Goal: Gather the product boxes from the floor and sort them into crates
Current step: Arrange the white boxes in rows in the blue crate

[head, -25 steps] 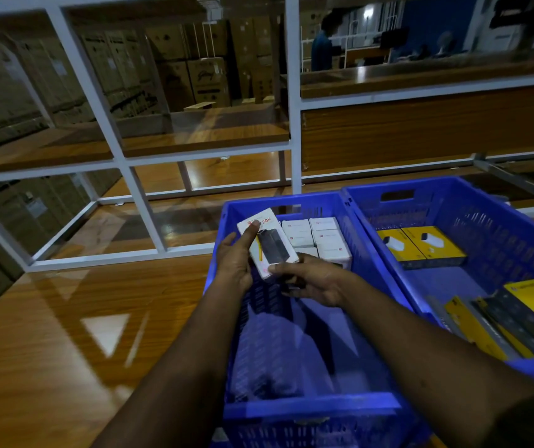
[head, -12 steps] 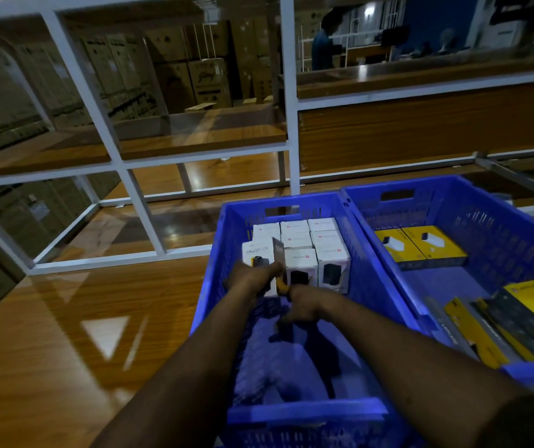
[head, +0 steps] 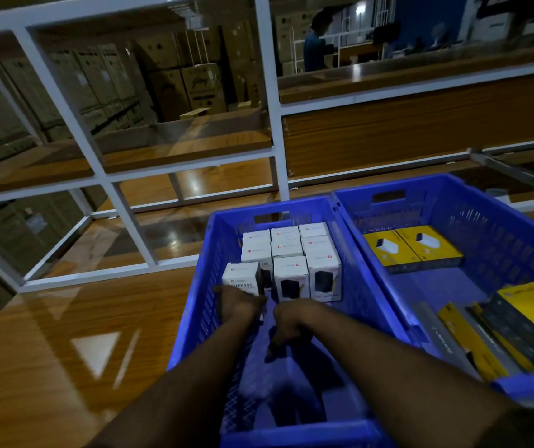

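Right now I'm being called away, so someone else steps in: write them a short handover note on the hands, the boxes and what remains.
Left hand holds the front-left white box, standing in the left crate.
Right hand is curled beside it; whether it holds anything is unclear.
White boxes fill that crate's far end in rows.
Yellow boxes lie in the right crate.
Left: release, fetch more boxes.
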`<action>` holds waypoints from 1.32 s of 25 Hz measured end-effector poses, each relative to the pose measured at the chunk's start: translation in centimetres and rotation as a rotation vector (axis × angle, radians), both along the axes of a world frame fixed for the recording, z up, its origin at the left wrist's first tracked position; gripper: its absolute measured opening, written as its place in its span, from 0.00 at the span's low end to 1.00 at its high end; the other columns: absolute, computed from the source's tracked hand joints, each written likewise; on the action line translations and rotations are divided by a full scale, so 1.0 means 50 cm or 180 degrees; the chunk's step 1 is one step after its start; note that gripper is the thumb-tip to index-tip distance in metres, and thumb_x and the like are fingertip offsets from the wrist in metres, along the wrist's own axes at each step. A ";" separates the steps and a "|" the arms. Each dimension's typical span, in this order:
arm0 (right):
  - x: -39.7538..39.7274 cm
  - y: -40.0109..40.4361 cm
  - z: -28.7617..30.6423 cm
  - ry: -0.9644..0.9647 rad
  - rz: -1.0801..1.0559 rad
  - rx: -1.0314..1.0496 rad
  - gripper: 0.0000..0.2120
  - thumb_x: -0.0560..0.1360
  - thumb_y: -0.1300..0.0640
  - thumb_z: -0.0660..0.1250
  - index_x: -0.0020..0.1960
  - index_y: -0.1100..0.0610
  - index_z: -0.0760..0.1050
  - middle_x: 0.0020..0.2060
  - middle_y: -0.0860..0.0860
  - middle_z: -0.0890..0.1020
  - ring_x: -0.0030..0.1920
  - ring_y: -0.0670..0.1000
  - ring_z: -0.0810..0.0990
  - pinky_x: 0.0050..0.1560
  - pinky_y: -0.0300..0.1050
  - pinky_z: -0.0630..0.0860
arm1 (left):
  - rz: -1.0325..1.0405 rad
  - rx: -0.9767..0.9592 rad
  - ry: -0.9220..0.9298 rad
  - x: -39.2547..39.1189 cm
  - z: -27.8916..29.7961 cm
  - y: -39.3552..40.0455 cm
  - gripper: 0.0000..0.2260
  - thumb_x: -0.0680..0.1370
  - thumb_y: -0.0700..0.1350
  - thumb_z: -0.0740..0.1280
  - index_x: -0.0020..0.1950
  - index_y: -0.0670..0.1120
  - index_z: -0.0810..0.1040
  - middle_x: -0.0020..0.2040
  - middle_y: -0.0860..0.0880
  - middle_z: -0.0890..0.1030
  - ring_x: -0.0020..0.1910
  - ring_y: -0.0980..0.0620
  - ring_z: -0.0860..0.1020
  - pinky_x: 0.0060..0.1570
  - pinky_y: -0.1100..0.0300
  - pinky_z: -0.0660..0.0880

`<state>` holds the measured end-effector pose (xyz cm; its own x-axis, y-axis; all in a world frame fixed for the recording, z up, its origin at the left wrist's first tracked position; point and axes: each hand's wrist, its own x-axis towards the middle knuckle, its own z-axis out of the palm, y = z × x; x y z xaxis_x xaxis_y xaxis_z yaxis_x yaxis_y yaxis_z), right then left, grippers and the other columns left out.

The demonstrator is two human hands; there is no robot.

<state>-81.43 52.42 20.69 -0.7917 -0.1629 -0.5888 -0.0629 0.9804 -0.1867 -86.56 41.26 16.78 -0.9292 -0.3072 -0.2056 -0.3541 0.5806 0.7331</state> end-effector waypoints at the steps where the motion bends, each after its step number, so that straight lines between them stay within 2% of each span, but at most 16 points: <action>1: -0.005 -0.003 -0.006 0.0029 -0.0002 -0.0003 0.20 0.71 0.40 0.71 0.41 0.58 0.75 0.38 0.51 0.75 0.37 0.51 0.76 0.45 0.45 0.72 | -0.0017 -0.0017 -0.0060 -0.004 -0.006 0.001 0.53 0.67 0.46 0.80 0.78 0.35 0.45 0.71 0.36 0.69 0.70 0.38 0.70 0.67 0.44 0.70; 2: -0.011 -0.003 -0.013 0.0079 -0.0053 -0.0036 0.22 0.71 0.41 0.72 0.49 0.60 0.78 0.43 0.53 0.78 0.43 0.54 0.78 0.47 0.45 0.73 | -0.0067 -0.0042 -0.0073 -0.007 -0.012 0.003 0.54 0.68 0.47 0.80 0.78 0.35 0.44 0.72 0.36 0.67 0.71 0.38 0.69 0.68 0.44 0.69; 4: -0.020 -0.004 -0.025 0.0213 -0.0245 -0.0238 0.28 0.72 0.42 0.72 0.64 0.60 0.76 0.58 0.55 0.79 0.55 0.56 0.80 0.54 0.46 0.76 | -0.0154 -0.0039 0.0031 -0.017 -0.024 0.009 0.53 0.66 0.47 0.81 0.77 0.35 0.49 0.70 0.36 0.70 0.69 0.38 0.71 0.67 0.44 0.71; 7: -0.049 0.001 -0.050 0.0615 -0.1087 -0.0755 0.32 0.73 0.50 0.71 0.72 0.61 0.65 0.66 0.58 0.73 0.62 0.58 0.76 0.57 0.48 0.76 | -0.0305 0.0074 0.0168 -0.029 -0.042 0.025 0.50 0.65 0.48 0.81 0.75 0.35 0.54 0.67 0.40 0.75 0.65 0.42 0.76 0.63 0.51 0.73; 10: -0.069 0.006 -0.071 0.0825 -0.1888 -0.1115 0.38 0.70 0.56 0.73 0.74 0.61 0.59 0.70 0.59 0.68 0.66 0.58 0.73 0.60 0.48 0.76 | -0.0273 0.0330 0.0187 -0.036 -0.058 0.040 0.42 0.63 0.46 0.81 0.68 0.37 0.60 0.62 0.41 0.79 0.58 0.45 0.79 0.57 0.54 0.76; 14: -0.079 0.004 -0.092 0.0837 -0.2077 -0.1132 0.38 0.73 0.57 0.70 0.76 0.61 0.54 0.72 0.59 0.63 0.70 0.59 0.68 0.66 0.50 0.71 | -0.0484 0.0410 0.0254 -0.031 -0.071 0.041 0.28 0.69 0.38 0.77 0.56 0.40 0.60 0.52 0.45 0.80 0.53 0.48 0.80 0.52 0.56 0.75; 18: -0.085 0.010 -0.103 0.0869 -0.2009 -0.1078 0.39 0.74 0.57 0.71 0.76 0.62 0.52 0.74 0.58 0.60 0.72 0.58 0.64 0.68 0.50 0.69 | -0.0628 0.0280 0.0268 -0.040 -0.083 0.031 0.24 0.72 0.38 0.75 0.55 0.41 0.60 0.59 0.41 0.81 0.58 0.45 0.80 0.54 0.55 0.75; 22: -0.083 0.012 -0.105 0.0724 -0.1922 -0.0980 0.42 0.74 0.57 0.70 0.78 0.62 0.48 0.76 0.58 0.54 0.74 0.59 0.60 0.71 0.50 0.67 | -0.0697 0.0311 0.0017 -0.051 -0.092 0.029 0.21 0.75 0.40 0.72 0.55 0.40 0.60 0.61 0.42 0.80 0.58 0.46 0.79 0.54 0.56 0.74; 24: -0.078 0.015 -0.102 0.0651 -0.1839 -0.0934 0.42 0.74 0.57 0.71 0.78 0.63 0.49 0.76 0.59 0.55 0.74 0.59 0.61 0.71 0.50 0.67 | -0.0759 0.0169 -0.0147 -0.053 -0.091 0.028 0.23 0.77 0.43 0.71 0.62 0.37 0.61 0.63 0.41 0.78 0.61 0.44 0.77 0.53 0.58 0.72; 25: -0.075 0.017 -0.100 0.0607 -0.1757 -0.0887 0.40 0.74 0.57 0.71 0.77 0.63 0.51 0.75 0.59 0.59 0.72 0.59 0.64 0.69 0.49 0.70 | -0.0759 0.0115 -0.0243 -0.055 -0.092 0.029 0.28 0.76 0.44 0.71 0.67 0.35 0.59 0.64 0.40 0.77 0.62 0.44 0.76 0.54 0.58 0.72; 28: -0.061 0.023 -0.088 0.0443 -0.1486 -0.0644 0.26 0.75 0.57 0.69 0.69 0.64 0.67 0.64 0.60 0.74 0.61 0.59 0.77 0.56 0.48 0.77 | -0.0562 0.0063 -0.0548 -0.061 -0.076 0.033 0.46 0.72 0.47 0.73 0.77 0.35 0.45 0.66 0.39 0.72 0.64 0.41 0.73 0.61 0.54 0.73; 30: -0.056 0.029 -0.078 0.0464 -0.1401 -0.0562 0.20 0.75 0.56 0.68 0.64 0.63 0.72 0.60 0.59 0.78 0.57 0.59 0.79 0.52 0.48 0.77 | -0.0250 0.0095 -0.0507 -0.066 -0.058 0.040 0.48 0.68 0.45 0.75 0.78 0.37 0.47 0.69 0.37 0.70 0.66 0.38 0.73 0.61 0.49 0.75; 33: -0.052 0.034 -0.067 0.0594 -0.1407 -0.0539 0.20 0.75 0.54 0.69 0.64 0.61 0.72 0.60 0.59 0.78 0.56 0.58 0.79 0.51 0.48 0.77 | 0.0035 0.0005 -0.0280 -0.055 -0.018 0.049 0.46 0.68 0.42 0.76 0.77 0.38 0.51 0.73 0.37 0.66 0.68 0.37 0.71 0.61 0.45 0.76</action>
